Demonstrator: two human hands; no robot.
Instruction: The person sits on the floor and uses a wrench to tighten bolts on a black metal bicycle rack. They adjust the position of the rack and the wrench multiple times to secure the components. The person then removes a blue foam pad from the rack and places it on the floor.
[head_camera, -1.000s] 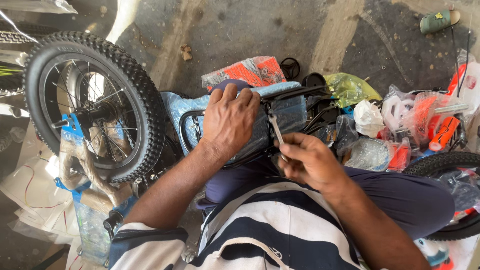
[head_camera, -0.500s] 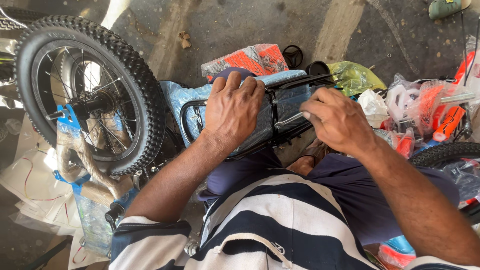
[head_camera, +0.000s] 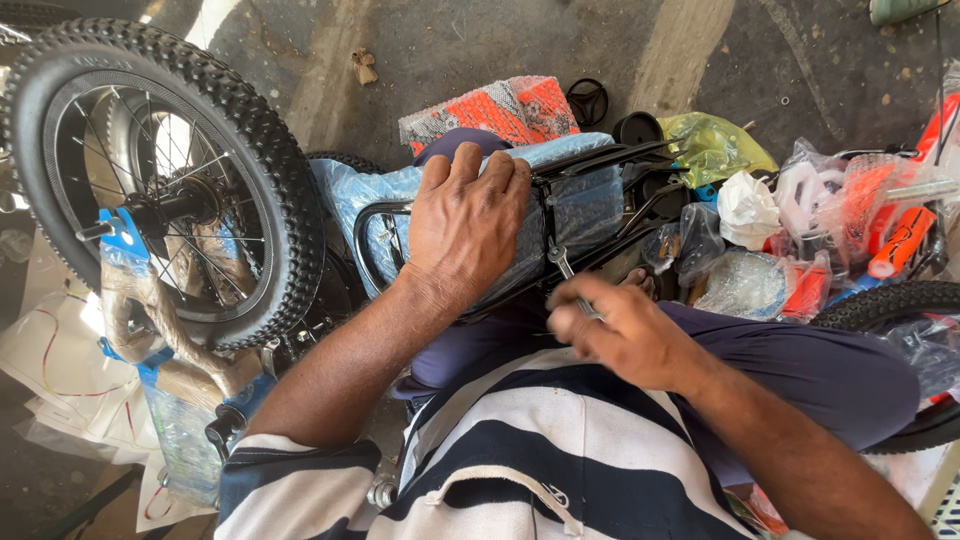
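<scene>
- Since half a second ago, our right hand (head_camera: 625, 335) has dropped off the rack (head_camera: 560, 215) toward our lap, fingers pinched round a small spanner (head_camera: 562, 265) (its head shows just above the knuckles, beside the rack's lower rail).
- We read that as the tool coming away from the frame.
- Our left hand (head_camera: 465, 225) has not moved: spread flat, pressing on top of the rack.
- It is a black wire rack, wrapped in blue plastic, lying across our knees, with the wheel (head_camera: 160, 180) near on the left.
</scene>
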